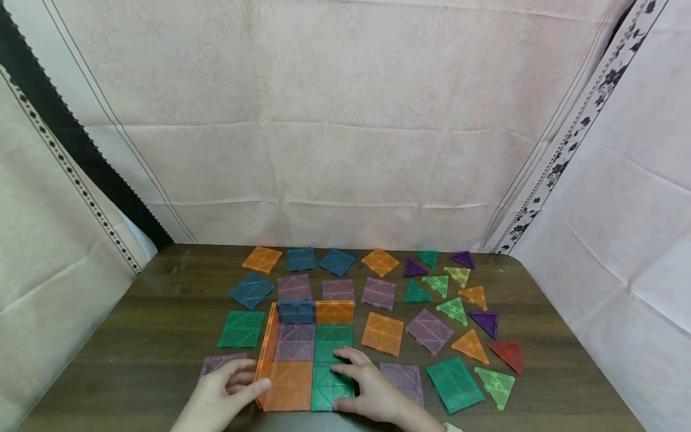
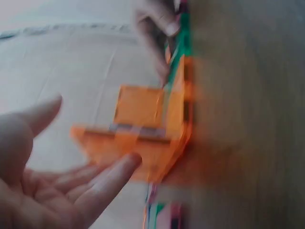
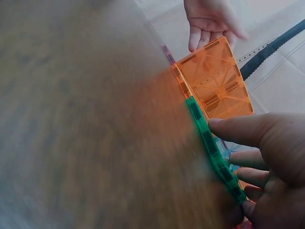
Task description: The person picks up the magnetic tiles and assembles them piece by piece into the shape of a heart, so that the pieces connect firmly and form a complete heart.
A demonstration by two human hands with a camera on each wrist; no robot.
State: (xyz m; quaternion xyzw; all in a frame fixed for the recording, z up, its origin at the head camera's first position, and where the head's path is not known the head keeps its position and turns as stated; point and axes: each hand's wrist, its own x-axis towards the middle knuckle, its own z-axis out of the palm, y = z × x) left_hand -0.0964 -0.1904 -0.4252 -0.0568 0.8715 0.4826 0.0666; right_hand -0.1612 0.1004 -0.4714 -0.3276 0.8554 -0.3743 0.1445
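Magnetic tiles form a flat base with low upright walls. My left hand is at the left side, fingers extended against the outside of the upright orange wall, thumb apart from it. Over the front right green square tile rests my right hand, its fingers spread and its thumb by the front edge. Beside that green tile is a flat orange square; behind lie a purple square and another green square. A blue tile and an orange tile stand along the back.
Loose squares surround the build, including a green one at left and an orange one at right. Several triangles, such as a red one, lie farther right on the wooden table. Pale cloth hangs behind.
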